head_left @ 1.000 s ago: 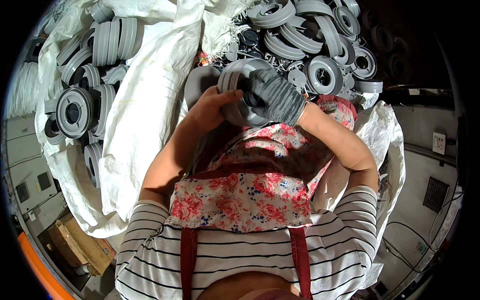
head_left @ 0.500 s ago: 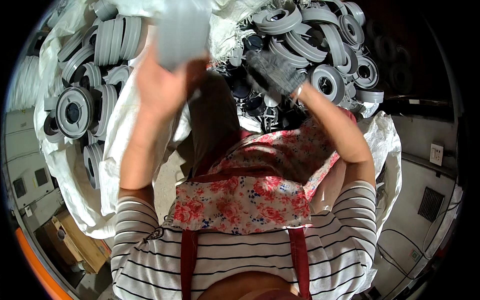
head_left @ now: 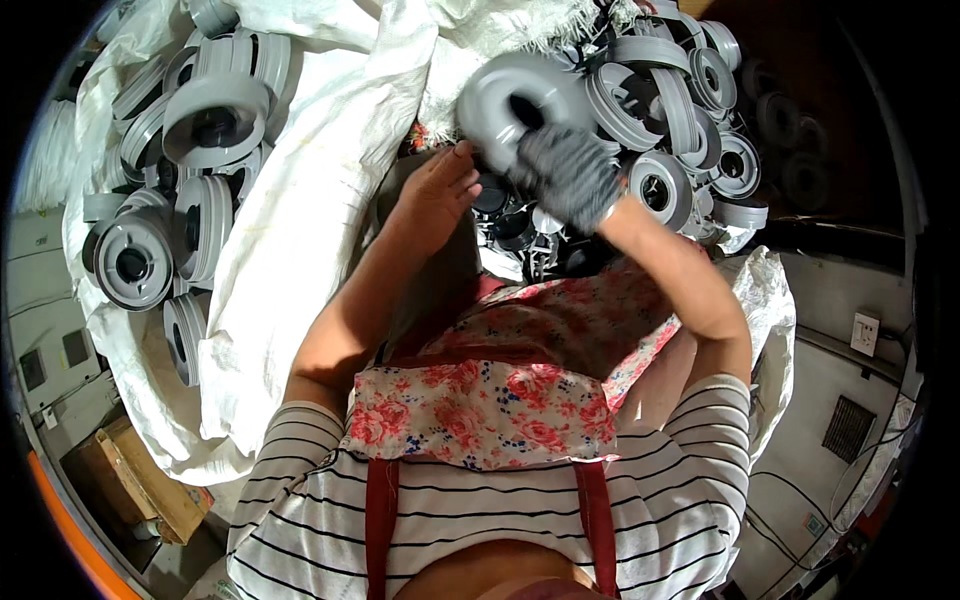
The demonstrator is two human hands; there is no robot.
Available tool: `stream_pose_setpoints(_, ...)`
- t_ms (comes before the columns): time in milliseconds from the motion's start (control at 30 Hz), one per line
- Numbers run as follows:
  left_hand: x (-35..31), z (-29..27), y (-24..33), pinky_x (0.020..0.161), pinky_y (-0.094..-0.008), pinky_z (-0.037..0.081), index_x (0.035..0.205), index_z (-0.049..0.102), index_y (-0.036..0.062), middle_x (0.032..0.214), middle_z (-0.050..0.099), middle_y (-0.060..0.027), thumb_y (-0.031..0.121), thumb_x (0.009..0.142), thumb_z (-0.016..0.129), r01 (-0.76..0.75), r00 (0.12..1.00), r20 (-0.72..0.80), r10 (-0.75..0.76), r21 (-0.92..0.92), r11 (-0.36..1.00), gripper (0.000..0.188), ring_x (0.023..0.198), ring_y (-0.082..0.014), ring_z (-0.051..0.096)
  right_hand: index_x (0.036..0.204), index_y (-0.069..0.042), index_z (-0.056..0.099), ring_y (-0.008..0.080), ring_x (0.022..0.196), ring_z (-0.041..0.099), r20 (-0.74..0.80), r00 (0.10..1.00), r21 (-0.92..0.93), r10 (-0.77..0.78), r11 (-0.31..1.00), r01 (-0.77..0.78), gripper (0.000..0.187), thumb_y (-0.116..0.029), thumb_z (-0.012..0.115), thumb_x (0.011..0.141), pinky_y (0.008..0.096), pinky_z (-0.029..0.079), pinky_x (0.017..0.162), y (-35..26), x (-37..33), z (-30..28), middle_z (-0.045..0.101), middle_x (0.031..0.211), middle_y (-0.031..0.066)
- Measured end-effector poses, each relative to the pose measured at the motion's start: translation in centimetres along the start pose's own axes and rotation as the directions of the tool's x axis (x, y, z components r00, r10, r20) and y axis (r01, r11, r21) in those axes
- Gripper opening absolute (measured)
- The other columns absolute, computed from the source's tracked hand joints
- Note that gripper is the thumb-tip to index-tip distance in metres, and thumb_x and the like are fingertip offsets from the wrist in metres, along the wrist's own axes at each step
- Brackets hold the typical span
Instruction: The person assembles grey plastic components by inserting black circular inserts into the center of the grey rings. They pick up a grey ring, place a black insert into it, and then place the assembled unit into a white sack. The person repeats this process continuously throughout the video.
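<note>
My right hand (head_left: 568, 178), in a grey knitted glove, grips a grey plastic wheel-shaped part (head_left: 500, 92) by its lower rim and holds it up above a heap of like grey parts (head_left: 668, 112). My bare left hand (head_left: 436, 196) is just left of it, fingers loosely apart, its fingertips close under the part and holding nothing. Small dark and grey pieces (head_left: 510, 228) lie below both hands.
A big white woven sack (head_left: 300, 230) lies on the left, with several more grey wheel parts (head_left: 205, 110) stacked in its opening. A wooden box (head_left: 135, 480) stands on the floor at lower left. A grey wall with a socket (head_left: 864, 332) is on the right.
My left hand, which had lifted a grey part high to the left, has come back down with nothing in it. My right hand has raised another grey part off the heap.
</note>
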State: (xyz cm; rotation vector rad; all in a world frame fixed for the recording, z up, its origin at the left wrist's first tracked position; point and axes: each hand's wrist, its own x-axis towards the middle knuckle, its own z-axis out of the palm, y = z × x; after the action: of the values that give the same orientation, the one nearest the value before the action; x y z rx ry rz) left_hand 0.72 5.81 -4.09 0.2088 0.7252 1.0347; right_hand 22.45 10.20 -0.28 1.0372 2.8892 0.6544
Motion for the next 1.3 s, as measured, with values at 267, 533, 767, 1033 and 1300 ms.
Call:
stream_pose_setpoints(267,-1.8,0.6,0.9,0.076,-0.0300,0.049,0.102,0.059,-0.0018,0.091,0.063,-0.0089,0.014,0.084,0.064,-0.063,0.998,-0.012,0.067,0.202,0.977,0.025,0.082,-0.0171,0.061,0.123,-0.005,0.048,0.0367,0.108,0.055,0.283,0.891,0.459,0.356,0.765,-0.452,0.042,-0.027,0.052,0.088,0.0424,0.044,0.092,3.7,4.8,7.6,0.060,0.116,0.0182)
stream_pose_setpoints(533,-4.1,0.9,0.4,0.080,-0.0315,0.048,0.100,0.062,-0.0015,0.097,0.064,-0.0085,0.023,0.088,0.062,-0.159,0.987,0.015,0.162,0.317,0.935,0.027,0.087,-0.0177,0.062,0.131,-0.010,0.047,0.0418,0.127,0.039,0.432,0.836,0.138,0.337,0.892,-0.431,0.052,-0.021,0.055,0.081,0.0520,0.038,0.099,1.9,7.5,12.7,0.048,0.131,0.0201)
stream_pose_setpoints(767,-3.5,1.4,-1.4,0.082,-0.0303,0.048,0.111,0.056,0.0005,0.100,0.063,-0.0076,0.015,0.087,0.062,-0.100,0.995,0.017,0.099,0.099,0.990,0.028,0.091,-0.0168,0.061,0.104,-0.005,0.052,0.0318,0.098,0.052,0.137,0.775,0.779,0.617,0.416,-0.469,0.058,-0.038,0.079,0.064,0.0412,0.045,0.085,0.0,1.8,0.5,0.054,0.103,0.0199)
stream_pose_setpoints(1033,-4.4,1.8,-3.2,0.083,-0.0319,0.048,0.112,0.056,0.0003,0.102,0.063,-0.0076,0.014,0.090,0.056,-0.171,0.975,0.164,0.149,0.128,0.977,0.025,0.094,-0.0187,0.061,0.112,-0.002,0.053,0.0360,0.102,0.055,0.216,0.926,0.689,0.311,0.623,-0.370,0.063,-0.036,0.076,0.064,0.0408,0.045,0.090,-2.5,-1.4,-4.7,0.059,0.103,0.0188)
stream_pose_setpoints(1300,-6.0,1.6,-2.0,0.067,-0.0318,0.053,0.101,0.058,-0.0007,0.085,0.063,-0.0065,0.019,0.086,0.065,-0.170,0.980,0.171,0.103,0.443,0.880,0.026,0.074,-0.0173,0.064,0.104,-0.003,0.055,0.0358,0.096,0.056,-0.051,0.996,0.692,0.069,0.722,-0.014,0.040,-0.023,0.066,0.072,0.0431,0.044,0.088,-3.9,-2.4,-4.8,0.058,0.099,0.0195)
